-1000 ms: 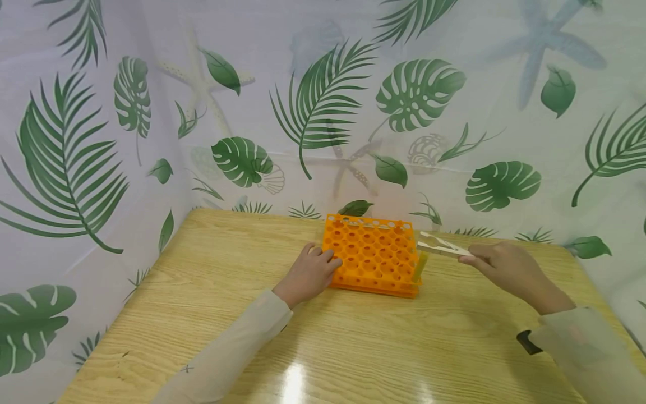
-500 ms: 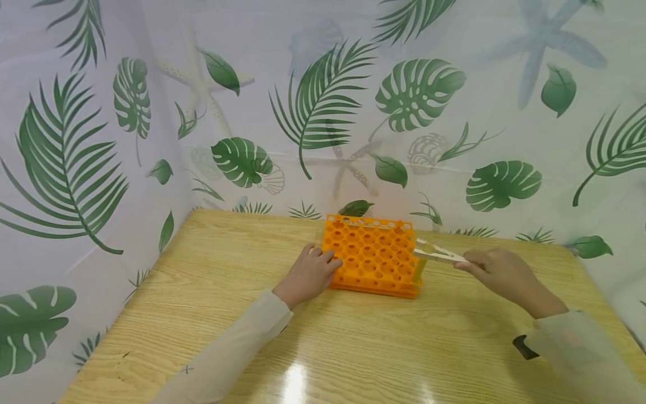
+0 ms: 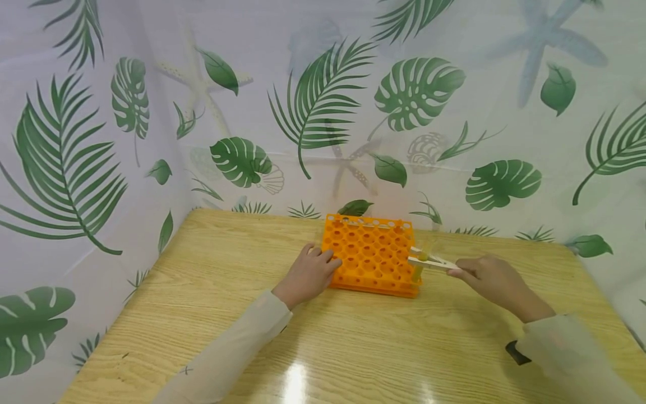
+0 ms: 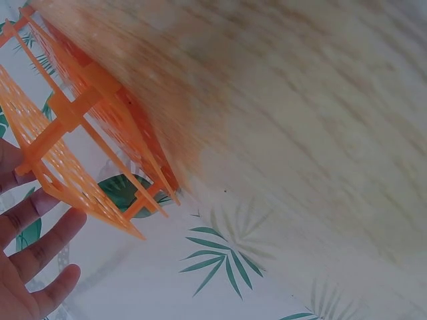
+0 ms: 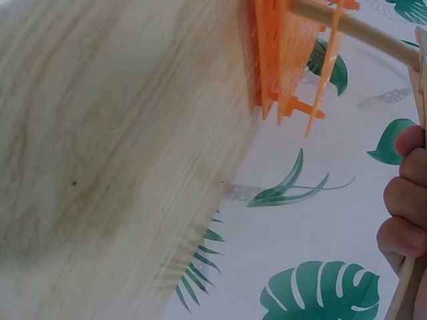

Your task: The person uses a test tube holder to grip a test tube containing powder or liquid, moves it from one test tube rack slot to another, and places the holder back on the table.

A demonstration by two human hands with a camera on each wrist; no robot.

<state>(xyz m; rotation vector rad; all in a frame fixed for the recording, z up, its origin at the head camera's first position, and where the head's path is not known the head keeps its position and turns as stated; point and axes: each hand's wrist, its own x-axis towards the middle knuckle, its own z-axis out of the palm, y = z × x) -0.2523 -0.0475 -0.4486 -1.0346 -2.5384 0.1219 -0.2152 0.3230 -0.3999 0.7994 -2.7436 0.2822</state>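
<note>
An orange test tube rack (image 3: pixel 370 252) stands on the wooden table. My left hand (image 3: pixel 309 275) holds its left side, and in the left wrist view the fingers (image 4: pixel 57 243) lie at the edge of its top plate. At the rack's right front corner stands a test tube (image 3: pixel 418 273) with yellow contents, also seen in the right wrist view. My right hand (image 3: pixel 497 283) grips a wooden test tube clamp (image 3: pixel 436 262) by its handle. The clamp's prongs are at the upper part of the tube; whether they pinch the glass I cannot tell.
The wooden table (image 3: pixel 242 247) reaches back to a white curtain (image 3: pixel 282 112) printed with green leaves, which hangs behind the rack and on the left. A dark band (image 3: pixel 518 352) shows below the right sleeve.
My right hand has moved left and slightly down, bringing the clamp's prongs from above the tube's right side to its upper part. The left hand and the rack have stayed still.
</note>
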